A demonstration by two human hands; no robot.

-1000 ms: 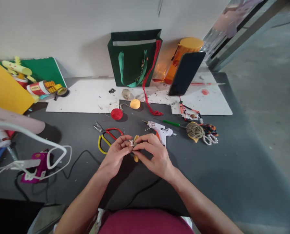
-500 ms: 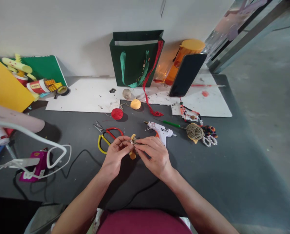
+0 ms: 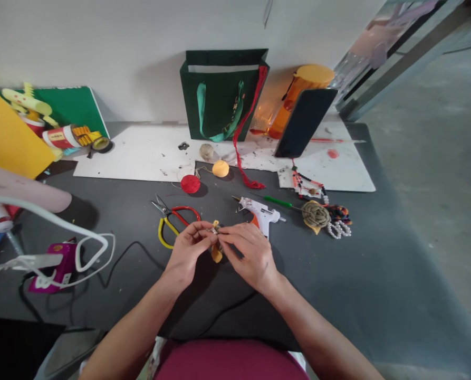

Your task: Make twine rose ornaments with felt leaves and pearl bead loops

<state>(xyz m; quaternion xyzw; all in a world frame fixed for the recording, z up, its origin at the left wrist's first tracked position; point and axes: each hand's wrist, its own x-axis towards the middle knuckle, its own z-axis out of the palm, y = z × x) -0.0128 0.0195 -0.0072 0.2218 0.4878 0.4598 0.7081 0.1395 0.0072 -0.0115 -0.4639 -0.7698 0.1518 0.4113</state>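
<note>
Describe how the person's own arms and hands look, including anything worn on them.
The left hand and right hand are ungloved, with no ring, watch or bracelet that I can make out. The left forearm and right forearm are slim, with no sleeve, strap or marking discernible. A plain magenta top shows at the bottom edge.
</note>
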